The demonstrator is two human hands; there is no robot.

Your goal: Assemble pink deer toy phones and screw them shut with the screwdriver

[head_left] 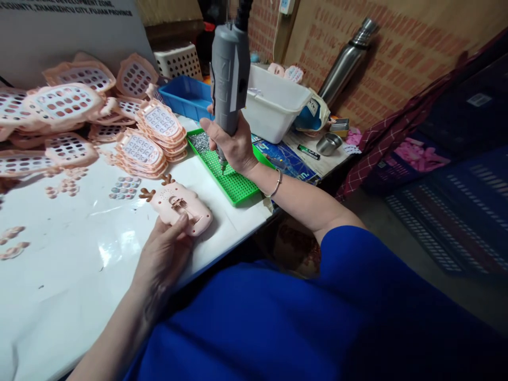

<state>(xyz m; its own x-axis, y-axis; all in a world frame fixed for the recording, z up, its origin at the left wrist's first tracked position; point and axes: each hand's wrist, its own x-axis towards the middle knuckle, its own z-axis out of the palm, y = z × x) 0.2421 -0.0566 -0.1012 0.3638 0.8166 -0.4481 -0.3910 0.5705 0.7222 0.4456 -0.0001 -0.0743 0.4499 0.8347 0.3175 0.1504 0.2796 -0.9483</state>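
Note:
My left hand (169, 246) grips a pink plastic casing (190, 203) with brown antlers near the table's front edge, thumb on its lower face. Its back faces up, showing an open battery slot and small holes. My right hand (234, 143) is wrapped round a grey electric screwdriver (230, 74), held upright. The tool's tip points down over a green perforated tray (234, 188), to the right of the casing. Small silvery screws (201, 143) lie heaped at the tray's far left part. Whether the tip touches the tray, I cannot tell.
Pink face plates (65, 103) and stacked casings (143, 151) fill the back left. Button pads (125, 188) lie on the white table (79, 296). Behind the tray are a blue bin (186, 98), a white tub (273, 103), a steel bottle (345, 66) and a metal cup (329, 144).

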